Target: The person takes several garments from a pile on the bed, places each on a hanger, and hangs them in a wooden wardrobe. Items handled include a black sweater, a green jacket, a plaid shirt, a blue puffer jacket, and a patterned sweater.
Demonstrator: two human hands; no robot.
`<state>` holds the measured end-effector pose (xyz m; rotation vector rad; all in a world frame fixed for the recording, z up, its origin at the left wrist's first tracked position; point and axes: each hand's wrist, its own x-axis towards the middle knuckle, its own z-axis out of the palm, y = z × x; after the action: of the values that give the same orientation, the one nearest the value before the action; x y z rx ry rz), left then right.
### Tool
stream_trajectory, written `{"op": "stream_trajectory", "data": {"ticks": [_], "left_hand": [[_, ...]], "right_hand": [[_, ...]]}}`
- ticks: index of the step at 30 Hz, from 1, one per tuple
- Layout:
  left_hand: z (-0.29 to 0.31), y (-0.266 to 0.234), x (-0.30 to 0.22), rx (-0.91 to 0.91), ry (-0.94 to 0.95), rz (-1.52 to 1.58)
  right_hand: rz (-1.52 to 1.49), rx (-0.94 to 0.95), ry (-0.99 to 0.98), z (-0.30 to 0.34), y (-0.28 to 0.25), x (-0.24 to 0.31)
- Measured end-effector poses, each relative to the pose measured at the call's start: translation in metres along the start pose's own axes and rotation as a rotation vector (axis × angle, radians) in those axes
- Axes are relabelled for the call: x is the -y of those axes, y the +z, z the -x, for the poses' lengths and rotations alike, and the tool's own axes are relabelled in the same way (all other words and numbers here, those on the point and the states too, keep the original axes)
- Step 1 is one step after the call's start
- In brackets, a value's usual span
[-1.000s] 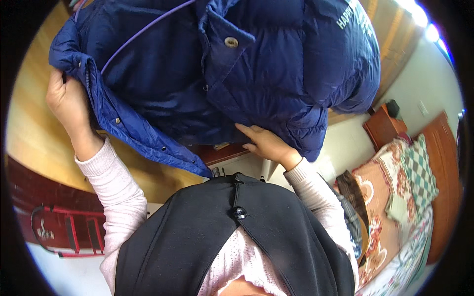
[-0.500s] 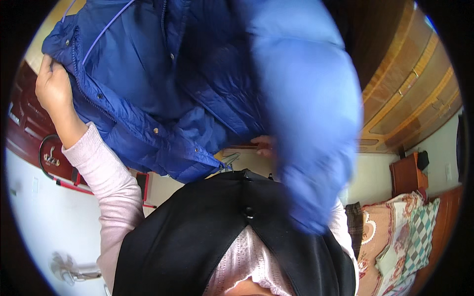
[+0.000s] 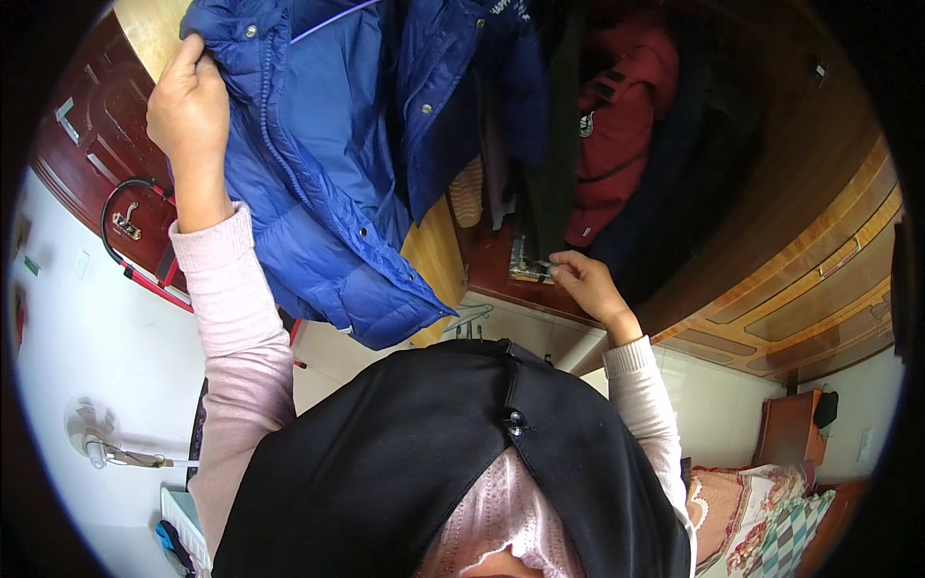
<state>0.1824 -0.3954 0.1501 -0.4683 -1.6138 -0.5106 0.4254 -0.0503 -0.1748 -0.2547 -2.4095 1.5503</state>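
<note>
My left hand point(image 3: 190, 108) is closed on the upper edge of a blue puffer jacket point(image 3: 289, 222), at the upper left. The jacket hangs unfastened, its snap buttons, zip and smooth lining showing, with a purple cord point(image 3: 335, 21) across its top. My right hand point(image 3: 590, 284) is off the jacket, in front of the wardrobe opening. Its fingers are loosely bent with the tips apart, and I see nothing held in them. Behind its fingertips lies a small flat printed item point(image 3: 528, 265), partly hidden, on the wardrobe floor.
Inside the dark wardrobe hang a red jacket point(image 3: 626, 125) and other dark clothes. Wooden wardrobe doors point(image 3: 800, 299) curve along the right. A teal hanger point(image 3: 467, 318) shows below the jacket. A dark red door point(image 3: 116, 116) and wall fan point(image 3: 92, 433) are left; a bed point(image 3: 752, 511) is lower right.
The blue jacket's raised sleeve has swung away from the right, uncovering my right hand and the wardrobe inside. My left hand has moved right, still gripping the jacket.
</note>
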Motion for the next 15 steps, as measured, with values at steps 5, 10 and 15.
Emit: {"op": "stream_trajectory", "data": {"ticks": [5, 10, 15], "left_hand": [[0.026, 0.0, -0.028, 0.038, 0.097, 0.079], [0.058, -0.012, -0.049, 0.099, 0.151, 0.356], [0.084, -0.001, -0.056, 0.163, 0.224, 0.59]], "right_hand": [[-0.12, -0.123, -0.075, -0.006, -0.011, 0.045], [0.027, -0.491, -0.386, -0.014, -0.016, 0.112], [0.545, -0.922, -0.734, -0.021, -0.054, 0.187]]}}
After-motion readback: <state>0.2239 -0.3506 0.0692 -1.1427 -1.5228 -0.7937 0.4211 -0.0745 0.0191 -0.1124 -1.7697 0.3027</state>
